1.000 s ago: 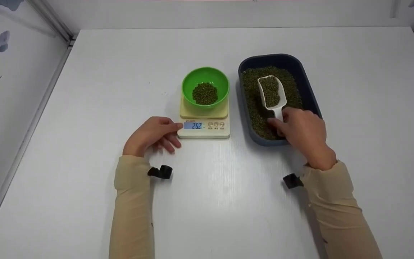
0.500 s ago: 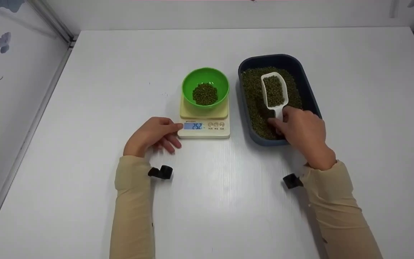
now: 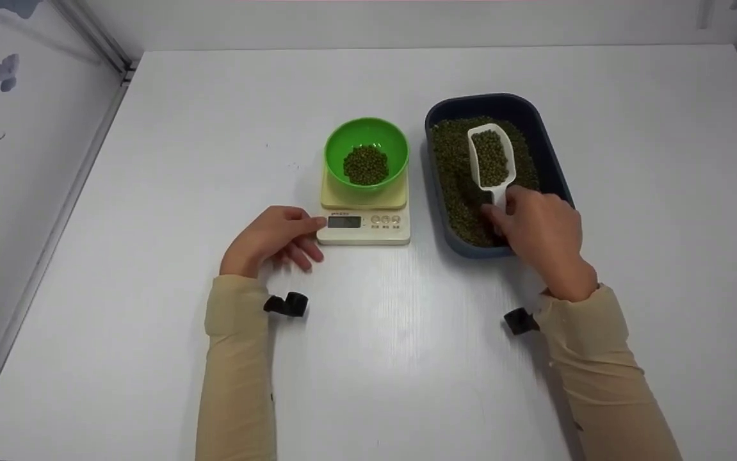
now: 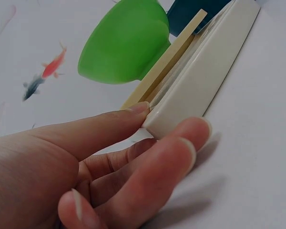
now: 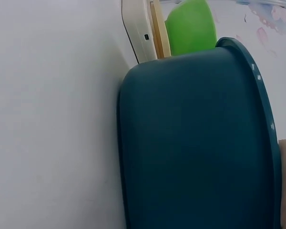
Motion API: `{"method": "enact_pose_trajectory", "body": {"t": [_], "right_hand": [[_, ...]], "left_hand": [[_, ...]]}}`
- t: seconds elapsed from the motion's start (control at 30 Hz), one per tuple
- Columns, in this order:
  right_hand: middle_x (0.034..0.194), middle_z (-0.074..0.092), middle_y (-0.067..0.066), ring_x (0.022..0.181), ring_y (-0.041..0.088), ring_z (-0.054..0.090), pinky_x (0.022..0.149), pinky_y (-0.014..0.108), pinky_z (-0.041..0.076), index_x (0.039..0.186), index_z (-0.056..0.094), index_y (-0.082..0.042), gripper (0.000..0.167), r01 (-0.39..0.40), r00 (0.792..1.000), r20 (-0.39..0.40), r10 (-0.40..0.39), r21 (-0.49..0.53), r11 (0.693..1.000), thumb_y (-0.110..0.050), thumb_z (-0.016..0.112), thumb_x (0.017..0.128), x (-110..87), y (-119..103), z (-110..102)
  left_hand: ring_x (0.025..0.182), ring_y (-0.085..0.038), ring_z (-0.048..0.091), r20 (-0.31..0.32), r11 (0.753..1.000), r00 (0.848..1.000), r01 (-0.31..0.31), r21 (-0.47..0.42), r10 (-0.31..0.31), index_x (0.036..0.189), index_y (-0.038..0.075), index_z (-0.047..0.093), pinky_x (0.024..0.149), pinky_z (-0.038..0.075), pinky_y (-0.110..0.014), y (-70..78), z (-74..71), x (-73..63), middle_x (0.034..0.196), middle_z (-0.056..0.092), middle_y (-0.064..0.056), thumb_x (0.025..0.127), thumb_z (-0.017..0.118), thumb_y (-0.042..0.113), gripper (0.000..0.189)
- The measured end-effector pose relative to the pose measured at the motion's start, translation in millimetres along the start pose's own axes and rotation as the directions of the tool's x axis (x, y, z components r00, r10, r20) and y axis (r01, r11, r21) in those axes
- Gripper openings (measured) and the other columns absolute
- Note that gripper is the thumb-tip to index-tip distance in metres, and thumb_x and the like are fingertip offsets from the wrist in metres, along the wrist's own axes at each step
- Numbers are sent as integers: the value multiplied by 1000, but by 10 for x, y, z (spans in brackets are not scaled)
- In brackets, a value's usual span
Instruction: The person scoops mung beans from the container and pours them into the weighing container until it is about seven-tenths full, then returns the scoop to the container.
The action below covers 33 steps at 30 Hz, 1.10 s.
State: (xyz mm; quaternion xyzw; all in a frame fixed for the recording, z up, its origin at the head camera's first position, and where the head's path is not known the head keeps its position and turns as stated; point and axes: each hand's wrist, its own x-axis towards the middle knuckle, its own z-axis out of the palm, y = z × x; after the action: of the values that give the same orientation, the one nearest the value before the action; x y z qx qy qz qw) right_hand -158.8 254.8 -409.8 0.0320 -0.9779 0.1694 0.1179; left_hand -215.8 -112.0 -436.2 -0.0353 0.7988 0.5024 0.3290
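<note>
In the head view, my right hand [image 3: 541,234] grips the handle of a white scoop [image 3: 495,191] filled with green beans. It holds the scoop over a dark blue tub [image 3: 550,150] of the same beans. A green bowl [image 3: 392,146] with a small heap of beans stands on the yellow platform of a kitchen scale [image 3: 365,238]. My left hand [image 3: 272,237] touches the scale's near left corner with the thumb tip, its other fingers loosely bent below. In the right wrist view, the tub's wall [image 5: 195,138] hides the scoop and most of the hand.
The white table [image 3: 368,358] carries the scale and the tub side by side, with a narrow gap between them. A pale wall [image 3: 406,22] stands behind, and a patterned panel [image 3: 16,153] is at the left. A few specks lie left of the bowl.
The filled scoop has moved slightly away from me and to the right, over the tub. The scale's display, lit with 25.2 before, is dark now. The left hand stays in place.
</note>
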Motion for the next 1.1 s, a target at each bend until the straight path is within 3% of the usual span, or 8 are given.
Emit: {"method": "enact_pose_trajectory", "body": {"t": [0.27,0.6,1.1], "right_hand": [[45,44,2,40,21,40,38,34,28,62,52,-14,34,-40,999,-29,40,1,999,-38,56,85,4,7,23],[46,40,4,40,22,37,39,33,26,65,51,-13,28,-18,997,-68,19,12,1000,-30,52,87,6,18,25],[52,41,4,45,21,39,42,34,27,67,47,-12,32,-4,999,-38,5,35,999,-34,51,90,11,3,-28]], "left_hand": [[66,-28,65,3,1000,1000,2,4,-2,95,6,59,42,40,-23,6,0,-7,81,67,-14,75,64,51,49],[65,-29,65,2,1000,1000,-6,-11,6,95,7,60,42,40,-22,2,-4,14,81,67,-15,74,65,50,49],[66,-29,65,7,1000,1000,11,-25,-10,96,7,60,42,40,-23,-5,-4,27,82,67,-15,74,65,51,49]]}}
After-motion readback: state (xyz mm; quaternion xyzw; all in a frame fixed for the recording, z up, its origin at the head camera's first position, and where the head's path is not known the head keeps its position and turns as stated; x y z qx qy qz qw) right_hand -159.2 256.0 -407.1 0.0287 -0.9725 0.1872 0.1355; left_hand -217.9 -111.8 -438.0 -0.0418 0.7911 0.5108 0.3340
